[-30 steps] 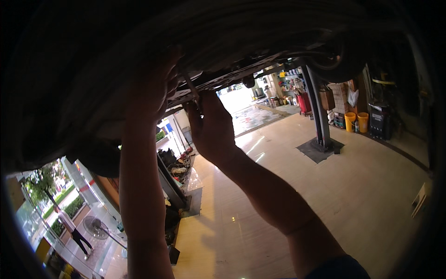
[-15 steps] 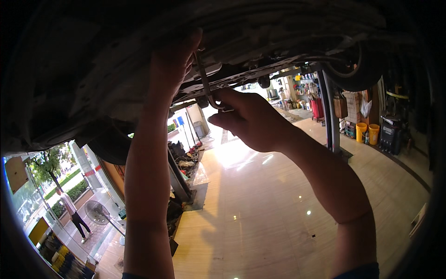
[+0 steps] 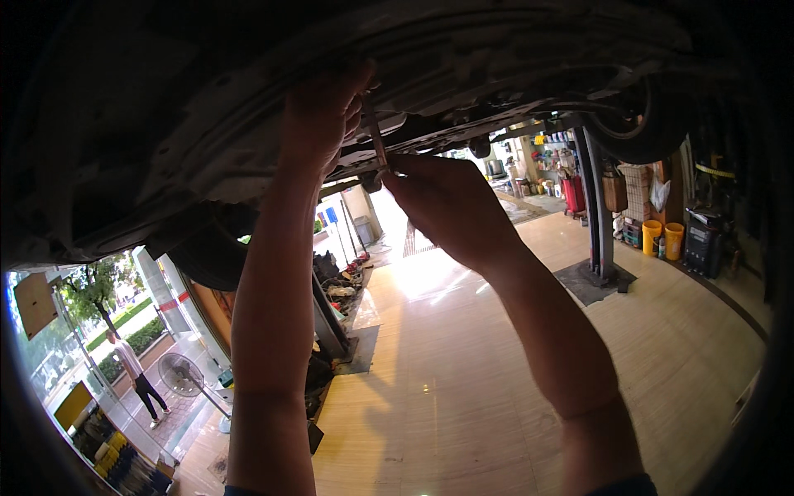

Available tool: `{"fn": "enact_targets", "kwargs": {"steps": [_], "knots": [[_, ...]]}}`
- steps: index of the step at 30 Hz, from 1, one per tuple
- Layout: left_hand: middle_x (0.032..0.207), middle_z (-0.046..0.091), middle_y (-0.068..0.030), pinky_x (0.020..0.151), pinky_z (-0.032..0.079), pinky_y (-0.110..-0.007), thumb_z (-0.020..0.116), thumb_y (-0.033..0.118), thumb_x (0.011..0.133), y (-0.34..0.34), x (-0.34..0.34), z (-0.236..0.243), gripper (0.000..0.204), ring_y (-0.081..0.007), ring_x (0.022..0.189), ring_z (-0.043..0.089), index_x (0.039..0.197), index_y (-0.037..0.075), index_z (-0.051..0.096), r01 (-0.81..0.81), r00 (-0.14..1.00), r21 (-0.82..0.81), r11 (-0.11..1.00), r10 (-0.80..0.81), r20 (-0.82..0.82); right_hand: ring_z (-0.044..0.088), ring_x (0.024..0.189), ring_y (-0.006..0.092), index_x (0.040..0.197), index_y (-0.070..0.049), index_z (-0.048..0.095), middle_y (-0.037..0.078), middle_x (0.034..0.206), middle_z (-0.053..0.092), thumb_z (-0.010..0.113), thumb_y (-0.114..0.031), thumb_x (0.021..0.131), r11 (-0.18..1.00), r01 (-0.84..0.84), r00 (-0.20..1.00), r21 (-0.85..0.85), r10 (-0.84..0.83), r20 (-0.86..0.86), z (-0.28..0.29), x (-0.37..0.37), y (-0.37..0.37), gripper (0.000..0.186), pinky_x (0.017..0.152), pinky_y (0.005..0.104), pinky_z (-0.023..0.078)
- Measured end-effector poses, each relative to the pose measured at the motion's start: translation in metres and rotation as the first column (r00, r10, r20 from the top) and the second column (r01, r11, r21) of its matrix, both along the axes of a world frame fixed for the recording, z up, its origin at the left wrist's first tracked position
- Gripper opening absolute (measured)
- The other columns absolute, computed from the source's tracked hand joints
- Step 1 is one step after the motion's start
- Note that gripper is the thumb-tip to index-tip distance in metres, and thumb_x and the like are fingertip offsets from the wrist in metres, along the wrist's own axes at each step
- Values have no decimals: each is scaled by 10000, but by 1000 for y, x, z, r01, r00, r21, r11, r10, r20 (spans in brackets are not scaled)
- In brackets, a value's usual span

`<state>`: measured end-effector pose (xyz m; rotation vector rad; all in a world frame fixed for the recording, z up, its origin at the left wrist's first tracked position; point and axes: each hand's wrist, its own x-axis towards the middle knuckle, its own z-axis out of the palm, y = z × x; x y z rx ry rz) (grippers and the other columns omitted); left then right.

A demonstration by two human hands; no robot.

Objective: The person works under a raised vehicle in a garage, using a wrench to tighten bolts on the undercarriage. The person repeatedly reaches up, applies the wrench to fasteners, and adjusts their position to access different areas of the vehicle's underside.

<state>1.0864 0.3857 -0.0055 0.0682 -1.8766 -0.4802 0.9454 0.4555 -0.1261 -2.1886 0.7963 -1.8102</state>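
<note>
Presently, the right hand (image 3: 447, 197) is closed, thumb and fingertips pinching the lower end of a slim, straight-shafted metal tool (image 3: 375, 135). The tool extends up and slightly left from this grip to the left hand (image 3: 324, 116), whose fingers are curled beside its upper end; whether they grip it cannot be determined. Above both hands spans the dark vehicle underside (image 3: 496, 76). Beyond the right hand, to its right, stand a dark metal column (image 3: 603, 219) and two yellow cylindrical buckets (image 3: 652, 239). Below both hands lies the glossy beige floor (image 3: 463, 372).
</note>
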Motion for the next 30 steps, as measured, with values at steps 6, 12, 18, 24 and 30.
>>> {"fn": "enact_targets", "kwargs": {"steps": [6,12,18,24,30], "knots": [[1119,615,-30,536,402,-178,518,230,992,-55,20,-8,408,-64,667,530,1372,87,482,21,1000,-57,998,-20,19,406,459,121,1054,-135,627,-11,646,489,492,-573,935,-210,-976,-209,-63,809,550,-38,40,-43,473,377,233,274],[1031,638,-17,530,364,-152,503,269,1002,-37,16,-10,335,-20,599,486,1301,125,551,-166,986,66,984,167,-18,526,538,91,914,-114,580,-27,659,543,509,-290,963,-77,-944,-262,-321,765,588,-30,69,-45,196,438,223,395],[757,563,-4,414,257,-160,438,239,1020,-32,20,1,376,-24,463,323,1350,66,492,-48,993,127,991,34,109,633,678,224,970,10,567,140,813,619,626,-93,848,589,565,825,-579,-404,394,-30,29,-69,170,582,346,518],[599,418,30,402,245,-171,426,288,1028,-28,2,-21,378,-27,440,294,1319,63,515,-108,990,131,985,119,-75,673,766,270,958,23,588,166,828,636,647,-105,826,630,509,774,-586,-633,-9,-29,-12,-44,193,653,408,548],[585,316,19,408,230,-204,445,287,1026,-15,-6,-20,379,-58,439,248,1312,48,516,107,991,179,978,-89,-103,684,766,251,911,-36,659,130,764,656,639,-132,833,753,301,832,-585,-507,-224,-14,-23,-37,126,601,411,554]]}}
